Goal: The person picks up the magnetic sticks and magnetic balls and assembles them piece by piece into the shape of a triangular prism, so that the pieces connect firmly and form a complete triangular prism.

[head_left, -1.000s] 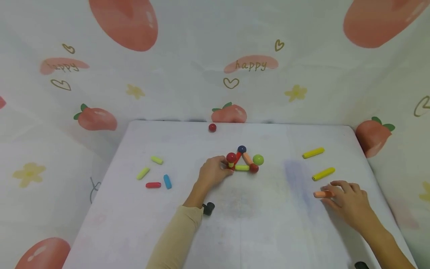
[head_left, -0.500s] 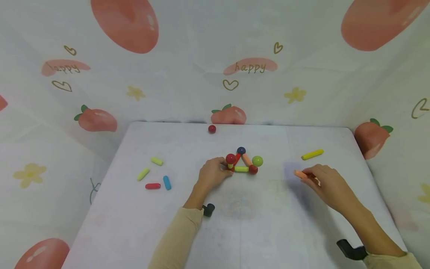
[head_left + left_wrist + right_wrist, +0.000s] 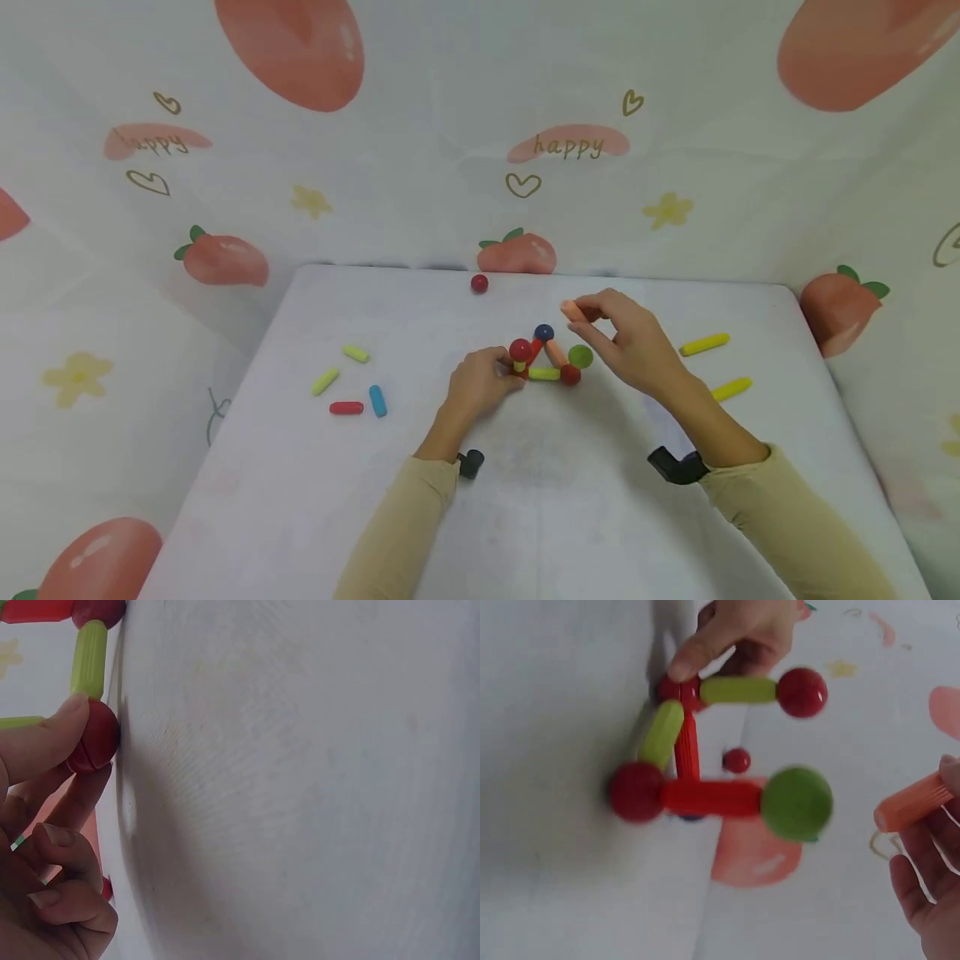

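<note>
My left hand (image 3: 480, 383) pinches a red ball (image 3: 97, 735) at the near left corner of a triangular stick-and-ball magnetic frame on the table. From that corner a yellow-green stick (image 3: 739, 690) rises to another red ball (image 3: 520, 350). The near right corner is a red ball (image 3: 570, 375), with a red stick (image 3: 712, 798) standing on it under a green ball (image 3: 581, 357). A dark blue ball (image 3: 543, 332) forms the back corner. Raised behind and right of the frame, my right hand (image 3: 626, 337) pinches an orange stick (image 3: 573, 311) between thumb and fingers, apart from the balls.
Two yellow-green sticks (image 3: 325, 382), a red stick (image 3: 346, 407) and a blue stick (image 3: 377, 400) lie at left. Yellow sticks (image 3: 705, 344) lie at right, one partly behind the right forearm. A loose red ball (image 3: 479, 284) sits near the back edge, before a printed cloth (image 3: 420, 167).
My right hand has lifted the orange stick from the table's right side and carried it left and back, close to the frame. The left hand keeps its place on the corner ball.
</note>
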`<state>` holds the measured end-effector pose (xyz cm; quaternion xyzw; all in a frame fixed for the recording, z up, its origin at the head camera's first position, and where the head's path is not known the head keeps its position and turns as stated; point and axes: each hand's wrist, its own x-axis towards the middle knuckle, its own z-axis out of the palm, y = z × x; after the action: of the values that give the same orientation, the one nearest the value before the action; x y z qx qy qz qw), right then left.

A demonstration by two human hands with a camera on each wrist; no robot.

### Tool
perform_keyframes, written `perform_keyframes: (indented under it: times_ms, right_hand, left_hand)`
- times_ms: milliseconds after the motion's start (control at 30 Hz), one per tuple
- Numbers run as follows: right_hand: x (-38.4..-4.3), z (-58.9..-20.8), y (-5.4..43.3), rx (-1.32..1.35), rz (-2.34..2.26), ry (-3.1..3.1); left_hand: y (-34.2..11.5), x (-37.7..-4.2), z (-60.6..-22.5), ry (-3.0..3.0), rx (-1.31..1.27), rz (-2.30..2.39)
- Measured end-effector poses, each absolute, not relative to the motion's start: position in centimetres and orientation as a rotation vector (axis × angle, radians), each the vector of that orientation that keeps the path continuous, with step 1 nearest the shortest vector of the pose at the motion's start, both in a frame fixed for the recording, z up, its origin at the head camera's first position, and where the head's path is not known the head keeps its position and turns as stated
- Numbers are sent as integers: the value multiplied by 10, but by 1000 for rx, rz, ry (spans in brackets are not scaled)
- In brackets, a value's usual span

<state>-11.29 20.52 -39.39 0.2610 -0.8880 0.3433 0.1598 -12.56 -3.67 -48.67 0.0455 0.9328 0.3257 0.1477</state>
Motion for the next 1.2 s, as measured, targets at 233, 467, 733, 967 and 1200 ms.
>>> perform_keyframes:
  times_ms: [233, 467, 733, 967, 1200]
  right_hand:
    - [-117, -418, 178, 779, 1153, -2590]
    - [-119, -438, 175, 784, 976, -2624]
    - [-120, -450, 174, 755, 731, -2663]
    - [-118, -457, 176, 741, 597, -2678]
    - [-119, -461, 172, 762, 458, -2641]
  left_hand:
    - [-37, -125, -488, 2701, 150, 948]
    - [-37, -125, -487, 2703, 158, 943]
    - [-38, -127, -486, 2700, 150, 934]
    - [-38, -126, -487, 2694, 147, 946]
    - [-38, -126, -487, 2696, 150, 961]
